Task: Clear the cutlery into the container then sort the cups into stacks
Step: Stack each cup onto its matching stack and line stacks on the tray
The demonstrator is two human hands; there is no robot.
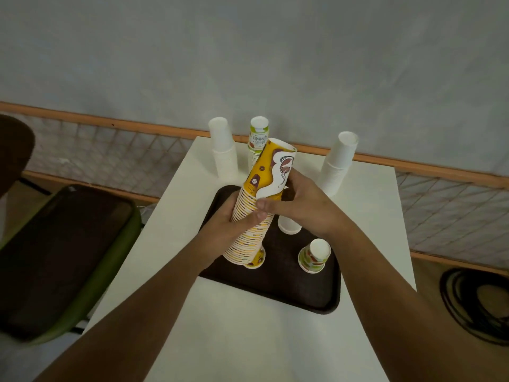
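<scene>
A tall stack of yellow coffee-print paper cups [271,172] is tilted over the dark brown tray [292,293]. My left hand [223,230] grips the ribbed lower part of the stack. My right hand [300,208] holds the top cup from the right. Under the stack's base a single yellow cup [257,260] stands upside down on the tray. A green-patterned cup [314,256] and a white cup [287,226] also stand upside down on the tray. No cutlery is in view.
At the back of the white table [234,326] stand two white cup stacks [224,148] [337,164] and a green-patterned stack [259,136]. A green chair with a dark seat [63,252] is at the left. Coiled black cable [479,301] lies on the floor at the right.
</scene>
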